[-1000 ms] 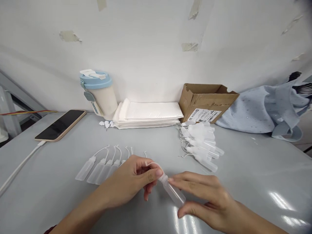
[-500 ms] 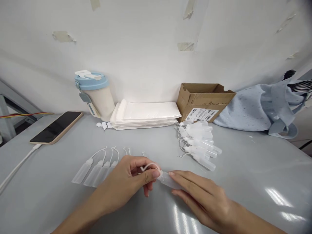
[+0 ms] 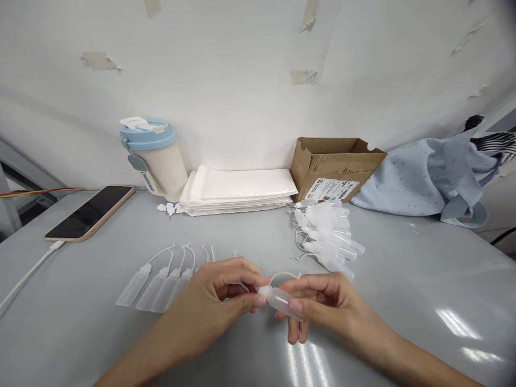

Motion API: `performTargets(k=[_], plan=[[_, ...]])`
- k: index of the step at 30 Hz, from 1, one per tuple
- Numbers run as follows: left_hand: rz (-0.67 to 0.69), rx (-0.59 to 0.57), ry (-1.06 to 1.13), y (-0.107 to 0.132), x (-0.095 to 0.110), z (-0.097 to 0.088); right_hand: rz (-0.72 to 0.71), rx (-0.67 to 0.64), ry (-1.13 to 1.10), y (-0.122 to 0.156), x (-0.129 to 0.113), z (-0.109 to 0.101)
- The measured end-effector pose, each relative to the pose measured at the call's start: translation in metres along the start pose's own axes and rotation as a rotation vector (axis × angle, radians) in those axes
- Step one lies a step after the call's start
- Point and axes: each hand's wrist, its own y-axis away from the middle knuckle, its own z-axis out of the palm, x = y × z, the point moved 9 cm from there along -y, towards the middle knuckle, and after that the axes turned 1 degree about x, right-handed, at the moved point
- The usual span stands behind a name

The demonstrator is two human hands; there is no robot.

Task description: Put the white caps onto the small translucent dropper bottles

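Note:
Between my hands is a small translucent squeeze bottle [image 3: 281, 301] with a white cap and a thin curved strap. My left hand [image 3: 226, 295] pinches the cap end between thumb and fingers. Around the bottle's body the fingers and thumb of my right hand [image 3: 326, 303] are closed. Several similar bottles [image 3: 155, 287] lie in a row at the left, partly hidden by my left hand, with their straps pointing away from me. A pile of more such bottles [image 3: 328, 231] lies beyond my right hand.
At the left lie a phone [image 3: 91, 212] and its white cable [image 3: 30, 279]. Along the wall stand a blue-lidded cup [image 3: 161, 164], a stack of white padded envelopes [image 3: 245, 185], an open cardboard box [image 3: 338, 166] and a light blue bag [image 3: 411, 174]. Small white pieces [image 3: 170, 208] sit by the cup.
My right hand has turned from lying flat over the bottle to gripping its body with thumb and fingers. The strap now arches toward the right instead of the left.

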Motion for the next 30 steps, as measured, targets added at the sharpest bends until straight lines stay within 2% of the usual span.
performTargets(k=[2,4,7,9,10,12,16,20,22,24,26,28,30], plan=[[0.003,0.014,0.033,0.0,0.0,-0.001,-0.01,-0.006,0.007,-0.001,-0.002,0.0],[-0.01,0.029,0.079,-0.001,-0.002,-0.003,-0.126,0.07,0.161,0.002,-0.013,-0.005],[-0.063,0.061,0.133,-0.001,-0.009,-0.006,-0.514,0.242,0.559,0.018,-0.044,-0.004],[-0.129,0.065,0.155,-0.001,-0.016,-0.006,-0.774,0.298,0.77,0.034,-0.057,0.006],[-0.158,0.059,0.16,-0.001,-0.019,-0.005,-0.86,0.305,0.845,0.04,-0.059,0.011],[-0.18,0.047,0.16,0.0,-0.021,-0.003,-0.951,0.304,0.972,0.046,-0.058,0.018],[-0.133,0.038,0.128,0.0,-0.018,-0.002,-1.022,0.296,1.112,0.051,-0.057,0.024],[-0.083,0.022,0.129,-0.001,-0.013,0.0,-0.937,0.24,0.975,0.045,-0.059,0.021],[-0.074,0.017,0.102,-0.001,-0.012,0.001,-0.752,0.223,0.781,0.033,-0.055,0.011],[-0.061,0.018,0.092,-0.001,-0.01,0.001,-0.448,0.178,0.517,0.016,-0.037,-0.001],[-0.048,0.015,0.105,0.0,-0.008,0.002,-0.156,0.085,0.236,0.005,-0.013,-0.004],[-0.032,0.01,0.108,0.001,-0.006,0.002,-0.004,-0.004,0.029,0.001,0.0,0.001],[-0.018,0.011,0.098,0.001,-0.005,0.002,0.025,-0.02,-0.026,0.0,0.002,0.002]])
